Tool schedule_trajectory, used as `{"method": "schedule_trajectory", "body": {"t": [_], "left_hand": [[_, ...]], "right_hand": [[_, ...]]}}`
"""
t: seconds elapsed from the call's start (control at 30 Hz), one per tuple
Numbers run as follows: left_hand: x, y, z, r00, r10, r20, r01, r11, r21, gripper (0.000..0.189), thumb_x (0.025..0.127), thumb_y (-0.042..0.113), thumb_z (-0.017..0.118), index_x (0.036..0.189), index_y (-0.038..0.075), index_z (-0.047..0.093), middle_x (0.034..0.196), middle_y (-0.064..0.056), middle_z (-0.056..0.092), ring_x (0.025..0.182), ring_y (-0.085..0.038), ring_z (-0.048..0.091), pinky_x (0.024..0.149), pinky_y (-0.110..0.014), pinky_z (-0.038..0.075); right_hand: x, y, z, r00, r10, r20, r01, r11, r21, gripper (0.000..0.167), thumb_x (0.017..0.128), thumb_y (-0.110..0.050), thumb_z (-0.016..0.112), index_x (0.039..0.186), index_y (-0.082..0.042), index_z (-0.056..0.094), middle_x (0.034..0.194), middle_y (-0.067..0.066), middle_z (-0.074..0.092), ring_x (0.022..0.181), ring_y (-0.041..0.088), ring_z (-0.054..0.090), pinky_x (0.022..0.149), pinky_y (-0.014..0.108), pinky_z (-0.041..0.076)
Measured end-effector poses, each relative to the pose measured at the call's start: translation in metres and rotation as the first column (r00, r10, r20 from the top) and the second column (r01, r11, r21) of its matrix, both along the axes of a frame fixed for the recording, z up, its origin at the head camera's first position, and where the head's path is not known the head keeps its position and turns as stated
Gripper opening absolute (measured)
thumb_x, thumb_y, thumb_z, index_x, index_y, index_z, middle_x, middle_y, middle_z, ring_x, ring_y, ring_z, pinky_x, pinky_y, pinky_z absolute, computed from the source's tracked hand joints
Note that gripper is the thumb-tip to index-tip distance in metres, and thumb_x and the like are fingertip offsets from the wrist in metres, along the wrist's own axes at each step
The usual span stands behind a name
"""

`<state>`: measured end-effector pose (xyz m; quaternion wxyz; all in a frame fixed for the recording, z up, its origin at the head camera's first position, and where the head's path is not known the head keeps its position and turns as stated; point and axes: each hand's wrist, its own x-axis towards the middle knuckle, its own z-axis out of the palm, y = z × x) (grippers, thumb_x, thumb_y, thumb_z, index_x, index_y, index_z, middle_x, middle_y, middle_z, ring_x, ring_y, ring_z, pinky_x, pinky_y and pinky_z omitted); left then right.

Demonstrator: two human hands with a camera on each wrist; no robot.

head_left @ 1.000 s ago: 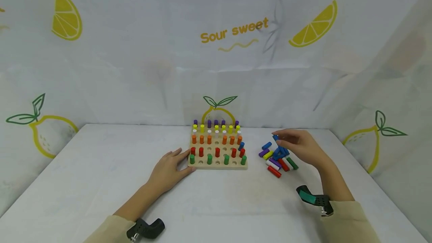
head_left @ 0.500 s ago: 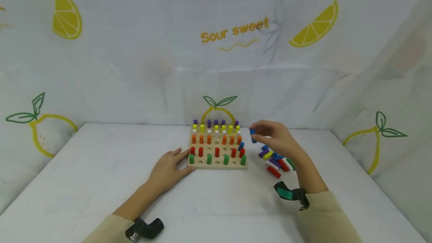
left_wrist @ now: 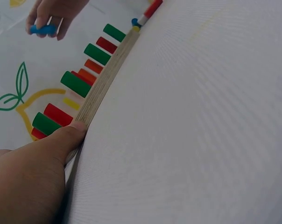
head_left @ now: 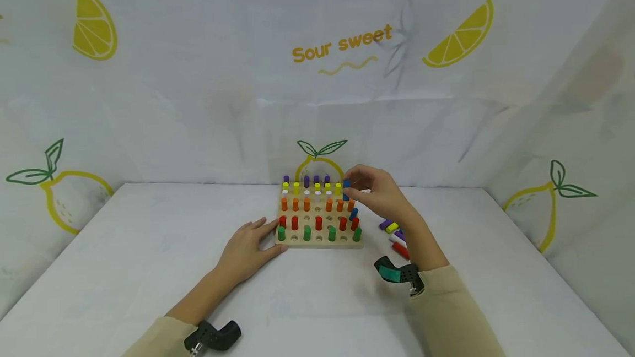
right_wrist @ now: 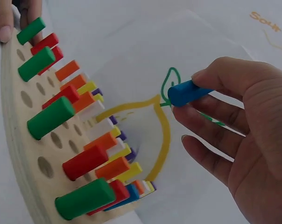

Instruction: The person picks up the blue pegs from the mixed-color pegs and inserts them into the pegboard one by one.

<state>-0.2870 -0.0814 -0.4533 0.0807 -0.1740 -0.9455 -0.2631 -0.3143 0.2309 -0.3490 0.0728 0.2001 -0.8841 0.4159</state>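
A white table (head_left: 317,296) runs back to a pale, lemon-printed backdrop (head_left: 198,98), with a wooden pegboard (head_left: 319,245) near that back edge, just left of a small heap of loose pegs (head_left: 398,240). Broad white tabletop spreads to the board's left and in front of it; to the right, the heap and a forearm take up the near space. The left hand (head_left: 248,255) rests low at the board's front left corner, fingers extended and spread from the thumb, fingertips touching the edge. The right hand (head_left: 381,193) hangs over the back right corner, wrist raised, pinching a blue peg (right_wrist: 185,93) between thumb and fingers; in the right wrist view that peg is apart from the standing ones. Rows on the board, front to back: four green pegs (head_left: 332,234); five red pegs (head_left: 318,223); a lone standing peg (head_left: 354,214), also blue, near the right edge; six orange pegs (head_left: 329,204); then, as far as the right hand lets them show, four white pegs (head_left: 318,196), five yellow pegs (head_left: 296,188) and four purple pegs (head_left: 306,182). The heap is partly hidden, so its count cannot be told.
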Motion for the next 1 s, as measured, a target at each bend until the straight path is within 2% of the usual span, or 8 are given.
{"method": "schedule_trajectory", "body": {"t": [0.2,0.43,0.73,1.0], "left_hand": [[0.0,0.001,-0.001,1.0,0.0,0.002,0.0,1.0,-0.01,0.068,0.087,0.051,0.075,0.143,0.015,0.06,0.147,-0.02,0.057,0.137,-0.041,0.053,0.115,-0.057,0.042],[0.002,0.001,0.002,1.0,0.0,0.0,0.0,1.0,-0.011,0.068,0.087,0.051,0.074,0.143,0.014,0.06,0.146,-0.021,0.057,0.137,-0.041,0.053,0.117,-0.057,0.04],[0.0,-0.001,0.0,1.0,-0.002,-0.007,0.002,1.0,-0.017,0.068,0.087,0.052,0.074,0.142,0.014,0.06,0.146,-0.021,0.057,0.137,-0.042,0.054,0.116,-0.057,0.041],[0.001,0.0,0.001,1.0,0.009,-0.004,-0.009,1.0,-0.022,0.068,0.087,0.051,0.074,0.143,0.014,0.06,0.146,-0.021,0.057,0.136,-0.043,0.054,0.114,-0.058,0.043]], "right_hand": [[-0.003,-0.004,-0.015,1.0,0.001,0.016,-0.001,1.0,0.023,0.026,0.094,-0.015,0.071,0.117,-0.005,0.067,0.105,0.008,0.073,0.093,0.02,0.069,0.083,0.031,0.058],[-0.007,-0.003,-0.025,0.999,-0.032,0.011,0.031,0.997,0.072,0.027,0.095,-0.018,0.071,0.118,-0.006,0.067,0.104,0.008,0.075,0.092,0.02,0.07,0.081,0.035,0.061],[-0.008,-0.001,-0.045,0.998,-0.063,-0.026,0.066,0.992,0.112,0.024,0.095,-0.015,0.071,0.117,-0.006,0.069,0.107,0.008,0.076,0.099,0.023,0.071,0.088,0.041,0.061],[-0.011,-0.002,-0.051,0.999,-0.047,-0.012,0.048,0.993,0.112,0.021,0.093,-0.013,0.073,0.113,-0.007,0.071,0.106,0.007,0.077,0.097,0.023,0.073,0.087,0.04,0.063]]}}
